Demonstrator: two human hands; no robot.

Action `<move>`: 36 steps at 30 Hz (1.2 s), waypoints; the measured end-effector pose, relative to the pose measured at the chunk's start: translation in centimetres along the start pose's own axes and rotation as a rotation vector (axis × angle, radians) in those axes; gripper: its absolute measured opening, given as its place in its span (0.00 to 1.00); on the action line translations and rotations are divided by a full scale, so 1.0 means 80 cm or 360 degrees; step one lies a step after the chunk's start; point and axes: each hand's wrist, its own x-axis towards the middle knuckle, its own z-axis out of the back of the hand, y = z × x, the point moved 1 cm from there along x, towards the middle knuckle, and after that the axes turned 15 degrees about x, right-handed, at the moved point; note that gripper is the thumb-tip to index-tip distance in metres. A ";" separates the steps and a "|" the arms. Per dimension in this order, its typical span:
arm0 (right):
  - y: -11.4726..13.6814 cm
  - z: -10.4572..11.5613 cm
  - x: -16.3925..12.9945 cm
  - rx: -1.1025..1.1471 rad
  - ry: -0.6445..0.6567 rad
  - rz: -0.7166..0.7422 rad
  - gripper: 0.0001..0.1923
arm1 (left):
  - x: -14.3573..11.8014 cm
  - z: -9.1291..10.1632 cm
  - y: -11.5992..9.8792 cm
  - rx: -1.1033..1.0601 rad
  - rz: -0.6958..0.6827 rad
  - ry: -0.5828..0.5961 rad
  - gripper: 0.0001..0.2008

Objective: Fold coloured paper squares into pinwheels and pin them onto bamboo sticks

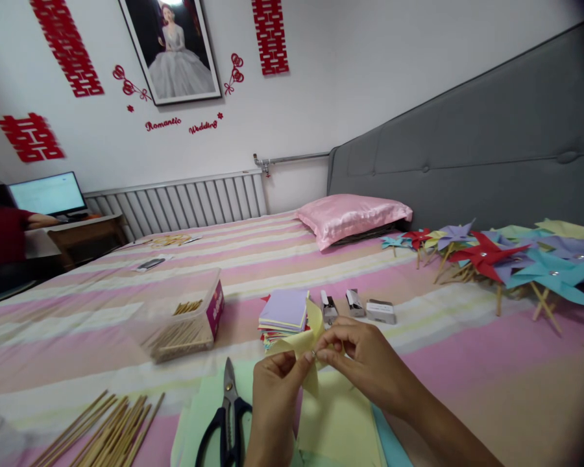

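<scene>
Scissors (228, 410) nearest the camera, tip pointing away, lying on pale green sheets (193, 415) just left of the left hand (277, 395). Yellow paper pinwheel (286, 342) held up between both hands, above a pile of yellow sheets (339, 418). Its folded blades reach up, left and down from the centre; no single long axis. Left thumb and fingers pinch it from the left; the right hand (365, 355) comes in from the right, thumb and index pressed together at the centre. Both hands touch it, neither clearly nearer. Whether the right fingers grip paper alone or also a pin: too small to tell. Wooden sticks (119, 431) lie left of the scissors, finished pinwheels (486, 257) well to the right on the bed (448, 383).
</scene>
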 end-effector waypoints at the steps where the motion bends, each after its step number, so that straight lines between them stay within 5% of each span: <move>1: -0.001 0.000 0.000 0.0003 -0.0005 -0.0009 0.04 | 0.000 0.000 -0.001 -0.0007 -0.0001 0.0004 0.11; 17: -0.001 -0.003 0.000 -0.0037 -0.0057 -0.0062 0.03 | -0.003 -0.003 -0.004 0.0015 0.0022 -0.0056 0.10; 25: 0.008 -0.006 -0.001 -0.0018 -0.0141 0.0169 0.01 | -0.003 -0.003 -0.006 0.0032 0.0011 -0.0105 0.10; 36: 0.011 -0.013 -0.001 0.0079 -0.0143 0.0075 0.02 | -0.005 -0.002 -0.008 0.0057 -0.0001 -0.0187 0.08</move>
